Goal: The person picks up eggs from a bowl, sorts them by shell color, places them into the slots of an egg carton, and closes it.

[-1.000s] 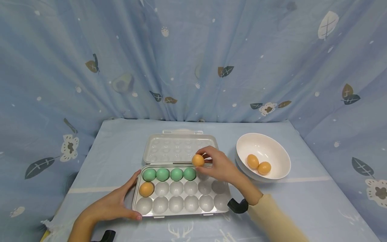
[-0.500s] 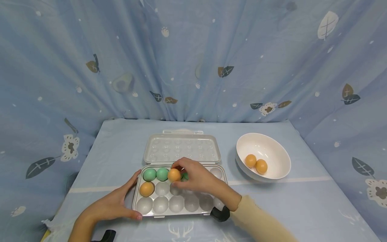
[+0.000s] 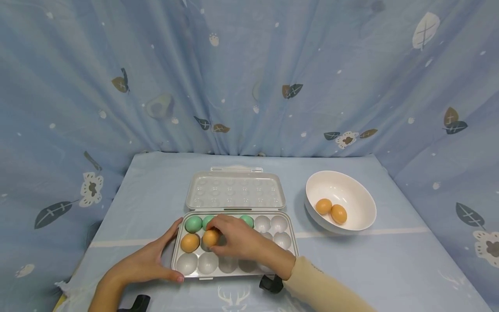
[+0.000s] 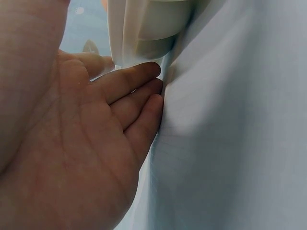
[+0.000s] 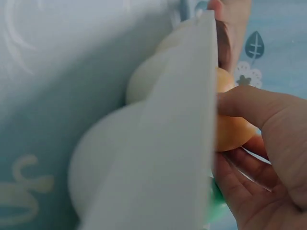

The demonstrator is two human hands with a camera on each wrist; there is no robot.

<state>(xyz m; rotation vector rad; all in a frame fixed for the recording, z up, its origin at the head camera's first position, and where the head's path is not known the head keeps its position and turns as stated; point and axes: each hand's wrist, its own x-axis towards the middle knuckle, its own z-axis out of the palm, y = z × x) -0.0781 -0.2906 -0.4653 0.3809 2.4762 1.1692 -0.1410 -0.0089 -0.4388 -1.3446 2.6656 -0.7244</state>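
Note:
My right hand (image 3: 241,238) pinches an orange egg (image 3: 211,238) at the second cup of the middle row in a white egg box (image 3: 235,275). Whether the egg touches the cup's bottom cannot be seen. In the right wrist view, thumb and fingers hold the orange egg (image 5: 232,133) beside the box's edge. Left of it sits another orange egg (image 3: 189,243) in its cup. Green eggs (image 3: 193,224) stand in the back row, partly hidden by my right hand. My left hand (image 3: 146,262) rests at the box's left side, fingers spread and fairly straight.
The egg box's lid (image 3: 235,190) lies folded back behind it. A white bowl (image 3: 358,201) on the right holds two orange eggs (image 3: 338,214). A blue patterned cloth (image 3: 249,78) hangs behind the table.
My right hand has carried the orange egg leftward from the back right of the box, then down to the middle row. My left hand has stayed in place.

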